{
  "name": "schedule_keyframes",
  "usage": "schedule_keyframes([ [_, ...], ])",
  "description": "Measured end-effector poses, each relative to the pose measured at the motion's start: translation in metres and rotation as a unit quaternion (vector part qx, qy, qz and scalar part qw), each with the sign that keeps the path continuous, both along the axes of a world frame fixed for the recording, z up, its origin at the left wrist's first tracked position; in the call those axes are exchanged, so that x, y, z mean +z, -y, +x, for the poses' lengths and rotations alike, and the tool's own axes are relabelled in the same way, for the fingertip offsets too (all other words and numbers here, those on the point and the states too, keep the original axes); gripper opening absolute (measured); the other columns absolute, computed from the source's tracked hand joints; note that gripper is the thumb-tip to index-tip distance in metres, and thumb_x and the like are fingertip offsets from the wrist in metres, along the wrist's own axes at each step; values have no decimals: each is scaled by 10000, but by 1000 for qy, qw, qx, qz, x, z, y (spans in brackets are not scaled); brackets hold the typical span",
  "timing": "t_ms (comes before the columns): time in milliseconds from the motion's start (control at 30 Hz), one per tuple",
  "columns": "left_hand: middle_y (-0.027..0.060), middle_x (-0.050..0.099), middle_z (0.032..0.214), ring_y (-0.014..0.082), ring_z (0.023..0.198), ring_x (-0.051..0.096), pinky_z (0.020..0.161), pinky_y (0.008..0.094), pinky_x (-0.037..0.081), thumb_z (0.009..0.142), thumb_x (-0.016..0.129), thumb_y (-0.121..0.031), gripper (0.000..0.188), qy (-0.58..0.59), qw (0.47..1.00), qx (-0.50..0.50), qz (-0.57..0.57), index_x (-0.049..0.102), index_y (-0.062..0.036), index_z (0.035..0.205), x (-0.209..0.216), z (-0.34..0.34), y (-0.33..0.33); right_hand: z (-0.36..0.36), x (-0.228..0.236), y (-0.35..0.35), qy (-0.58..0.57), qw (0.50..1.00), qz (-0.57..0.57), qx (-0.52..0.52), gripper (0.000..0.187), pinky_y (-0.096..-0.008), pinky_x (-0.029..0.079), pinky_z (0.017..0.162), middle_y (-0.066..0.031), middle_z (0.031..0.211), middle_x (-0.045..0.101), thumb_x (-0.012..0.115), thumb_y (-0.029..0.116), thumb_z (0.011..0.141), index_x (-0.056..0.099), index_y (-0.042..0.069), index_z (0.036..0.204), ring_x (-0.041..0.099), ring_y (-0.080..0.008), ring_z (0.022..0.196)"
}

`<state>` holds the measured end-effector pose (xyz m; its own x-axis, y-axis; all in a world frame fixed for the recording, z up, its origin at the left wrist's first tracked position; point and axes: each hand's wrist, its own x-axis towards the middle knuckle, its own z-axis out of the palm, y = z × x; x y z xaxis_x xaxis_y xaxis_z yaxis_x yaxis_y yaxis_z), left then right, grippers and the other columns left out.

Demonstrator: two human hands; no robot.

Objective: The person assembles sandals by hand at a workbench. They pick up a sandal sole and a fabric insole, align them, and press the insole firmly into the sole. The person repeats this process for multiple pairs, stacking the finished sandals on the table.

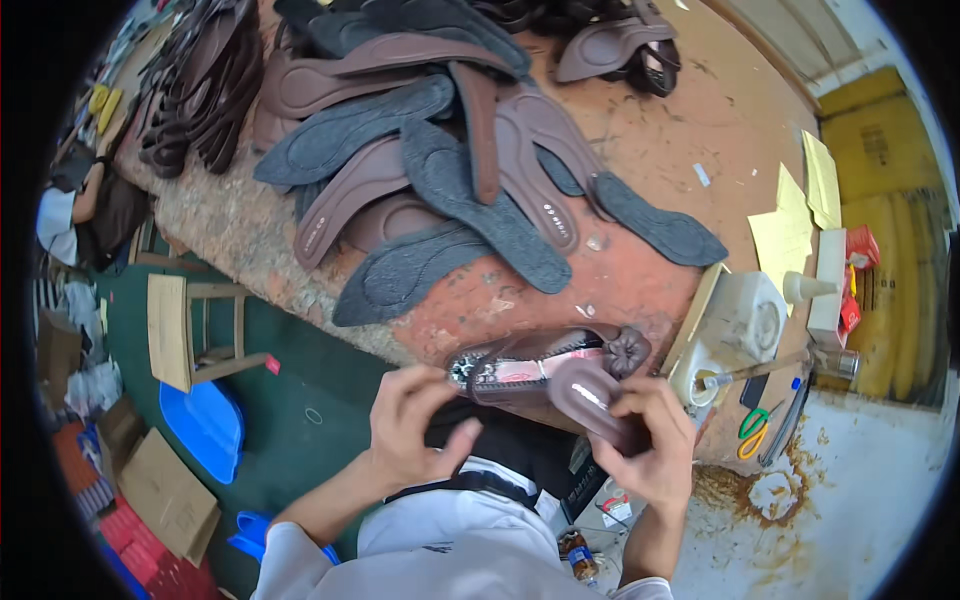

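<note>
A dark brown shoe (520, 372) with a flower ornament (627, 351) lies at the table's near edge, its opening facing up. Pinkish and patterned material shows inside it. My right hand (652, 440) grips a brown insole (583, 395) between thumb and fingers; the insole's rounded, printed end overlaps the shoe's near side. At the shoe's left end is my left hand (412, 420), fingers curved and thumb spread apart, holding nothing. Its fingertips are close to the shoe's rim; whether they touch it I cannot tell.
Brown and grey insoles (430, 190) are heaped across the table (640, 265). Dark shoe pieces (205, 90) lie far left, more (620, 50) at the back. To the right stand a white container (745, 315), a brush (760, 370) and scissors (755, 432). A wooden stool (170, 330) is on the left floor.
</note>
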<state>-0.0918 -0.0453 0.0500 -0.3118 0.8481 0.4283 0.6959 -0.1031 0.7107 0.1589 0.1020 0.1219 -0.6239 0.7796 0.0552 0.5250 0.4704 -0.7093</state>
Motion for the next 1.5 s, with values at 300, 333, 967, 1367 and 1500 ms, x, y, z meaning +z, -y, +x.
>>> schedule_keyframes([
  [300, 43, 650, 1020, 63, 896, 615, 752, 245, 543, 1078, 596, 17, 206, 376, 906, 73, -184, 525, 1, 1271, -34, -2, -2, -64, -45, -28, 66, 974, 15, 217, 251, -415, 485, 980, -64, 1189, 754, 860, 43, 765, 789, 44, 1006, 670, -265, 1079],
  [333, 42, 650, 1020, 60, 896, 613, 752, 243, 542, 1075, 598, 23, 211, 375, 904, 72, -191, 525, 1, 1271, -33, -3, -3, -67, -47, -27, 63, 973, 12, 220, 249, -414, 485, 981, -64, 1187, 755, 861, 41, 764, 790, 44, 1003, 670, -264, 1078],
  [967, 132, 571, 898, 299, 706, 610, 636, 434, 526, 858, 844, -13, 491, 207, 944, 89, -239, 577, 0, 1270, -24, 1, -26, -74, -22, -13, 241, 961, 115, 65, 612, -482, 413, 1026, -117, 1101, 650, 961, 342, 704, 702, 66, 1186, 597, -335, 1098],
  [1367, 132, 648, 1050, 332, 922, 621, 797, 462, 542, 820, 827, -63, 395, 3, 992, -71, -106, 673, -12, 1180, -35, -11, -34, -56, -56, -20, 303, 942, 135, -45, 646, -485, 410, 955, -134, 1070, 583, 981, 418, 694, 637, 47, 1097, 545, -367, 1049],
  [1500, 76, 679, 1282, 331, 1058, 604, 846, 425, 552, 841, 781, -202, 434, -105, 962, -238, -81, 718, -48, 1242, -28, 6, -32, -60, -41, -51, 245, 965, 85, 43, 494, -488, 538, 821, -142, 1037, 614, 930, 288, 755, 605, 48, 1038, 649, -357, 944],
])
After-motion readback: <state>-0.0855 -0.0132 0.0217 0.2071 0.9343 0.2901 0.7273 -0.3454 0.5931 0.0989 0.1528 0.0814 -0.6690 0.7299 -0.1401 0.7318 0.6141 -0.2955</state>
